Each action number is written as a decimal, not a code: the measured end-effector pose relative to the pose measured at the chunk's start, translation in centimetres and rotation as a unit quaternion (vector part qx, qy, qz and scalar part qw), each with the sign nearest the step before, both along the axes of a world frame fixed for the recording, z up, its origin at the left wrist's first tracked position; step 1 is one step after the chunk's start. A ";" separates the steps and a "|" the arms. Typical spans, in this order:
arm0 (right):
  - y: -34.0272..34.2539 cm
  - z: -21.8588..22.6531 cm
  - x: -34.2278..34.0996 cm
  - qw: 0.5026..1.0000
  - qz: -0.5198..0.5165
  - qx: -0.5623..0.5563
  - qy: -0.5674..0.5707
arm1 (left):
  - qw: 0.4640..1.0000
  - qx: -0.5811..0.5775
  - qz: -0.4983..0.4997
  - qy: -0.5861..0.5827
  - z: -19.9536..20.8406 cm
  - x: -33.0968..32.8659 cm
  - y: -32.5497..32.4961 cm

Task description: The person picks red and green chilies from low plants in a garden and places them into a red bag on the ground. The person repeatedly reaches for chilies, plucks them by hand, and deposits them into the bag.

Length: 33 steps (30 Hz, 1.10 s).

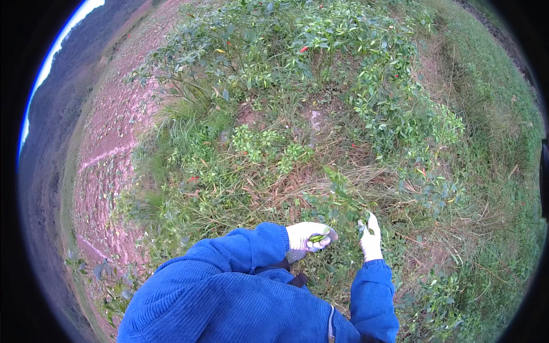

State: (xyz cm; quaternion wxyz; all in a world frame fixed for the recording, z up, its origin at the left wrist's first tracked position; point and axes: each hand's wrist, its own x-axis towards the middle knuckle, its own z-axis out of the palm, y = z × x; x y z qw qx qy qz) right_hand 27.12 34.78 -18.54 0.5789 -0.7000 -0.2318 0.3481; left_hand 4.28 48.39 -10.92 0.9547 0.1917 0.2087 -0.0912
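Observation:
My left hand (303,236), in a white glove, is curled closed around some green chili peppers (316,238), held in front of my body. To its right, my right hand (372,243), also gloved in white, is raised with its fingers closed at a leafy pepper branch (341,197). Dark green leaves lie against those fingers, and I cannot make out whether a pepper is among them. The branch leans up and away from between the two hands.
Taller pepper bushes (389,108) with a few red chilies (303,50) stand ahead. Dry grass (366,177) and low weeds cover the ground between plants. Bare reddish soil (114,131) stretches at the left, and a grassy strip (492,114) runs along the right.

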 end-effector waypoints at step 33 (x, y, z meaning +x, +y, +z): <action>-3.6 16.4 -7.9 0.980 0.161 -0.113 -0.013 | 0.944 0.229 -0.236 0.018 6.2 1.6 -2.2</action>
